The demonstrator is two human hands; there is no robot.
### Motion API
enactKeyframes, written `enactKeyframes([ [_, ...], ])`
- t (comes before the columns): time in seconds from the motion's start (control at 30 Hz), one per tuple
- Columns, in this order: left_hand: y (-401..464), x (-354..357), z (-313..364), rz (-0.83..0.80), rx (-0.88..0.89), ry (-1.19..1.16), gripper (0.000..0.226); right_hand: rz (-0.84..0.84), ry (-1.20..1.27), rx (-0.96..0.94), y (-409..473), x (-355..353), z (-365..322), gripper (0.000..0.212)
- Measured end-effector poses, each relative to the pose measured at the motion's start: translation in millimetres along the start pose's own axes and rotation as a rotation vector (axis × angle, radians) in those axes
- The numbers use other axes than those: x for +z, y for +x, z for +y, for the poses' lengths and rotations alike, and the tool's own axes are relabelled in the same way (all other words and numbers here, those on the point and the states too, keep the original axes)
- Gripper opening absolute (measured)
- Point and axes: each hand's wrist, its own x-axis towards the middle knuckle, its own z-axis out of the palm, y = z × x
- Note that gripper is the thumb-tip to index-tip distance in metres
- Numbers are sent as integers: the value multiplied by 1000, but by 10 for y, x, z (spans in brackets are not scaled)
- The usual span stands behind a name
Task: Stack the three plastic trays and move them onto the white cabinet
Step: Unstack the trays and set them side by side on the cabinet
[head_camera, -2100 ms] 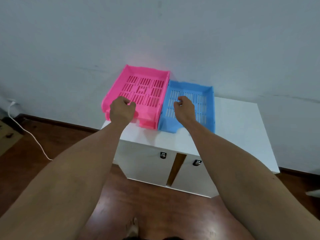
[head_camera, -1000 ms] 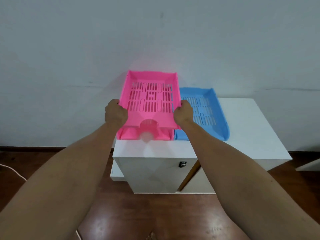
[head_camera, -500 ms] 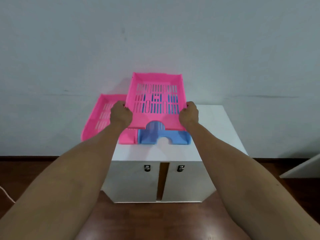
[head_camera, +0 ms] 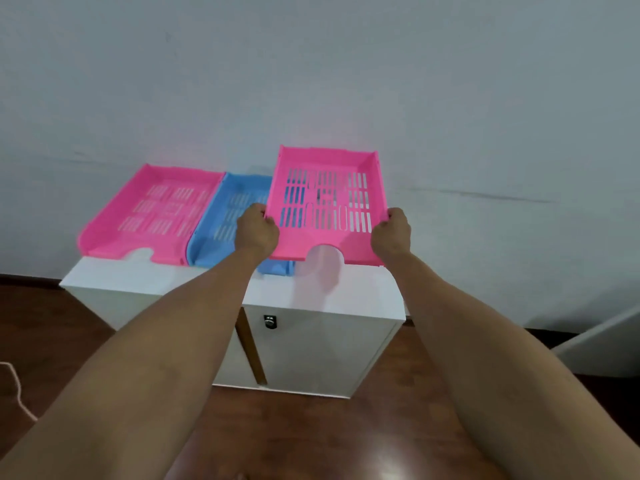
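I hold a pink slotted plastic tray in the air over the right part of the white cabinet. My left hand grips its left edge and my right hand grips its right edge. The held tray partly overlaps the right side of a blue tray that rests on the cabinet top. A second pink tray lies flat to the left of the blue one, touching it and overhanging the cabinet's left end.
The cabinet stands against a pale wall, on a dark wooden floor. Its doors carry a small black handle. A white cord trails on the floor at left. A white object's edge shows at right.
I lifted the top pink tray off the pink one beneath it. It passed over the blue tray and now hangs further right, over the cabinet's right part.
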Motion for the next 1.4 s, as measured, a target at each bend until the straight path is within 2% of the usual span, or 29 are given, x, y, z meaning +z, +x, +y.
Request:
enactKeyframes([
  [0.43,-481,725,77,-146,-5,31,14,-12,-69,73,203,-357,887,36],
  [0.53,-542,829,15,-155,-17,42,23,-41,-85,92,203,-346,1033,37],
  [0.67,-580,917,-98,-129,-68,85,53,-85,-79,108,198,-269,1193,37],
  [0.8,-583,981,-235,-121,-62,165,62,-93,-79,111,197,-176,1318,36],
  [1.07,-444,1046,-410,-133,-76,220,66,-138,-51,120,256,12,1384,41],
  [1.4,-180,1112,-504,-126,-89,182,60,-138,-51,94,507,191,1332,38],
])
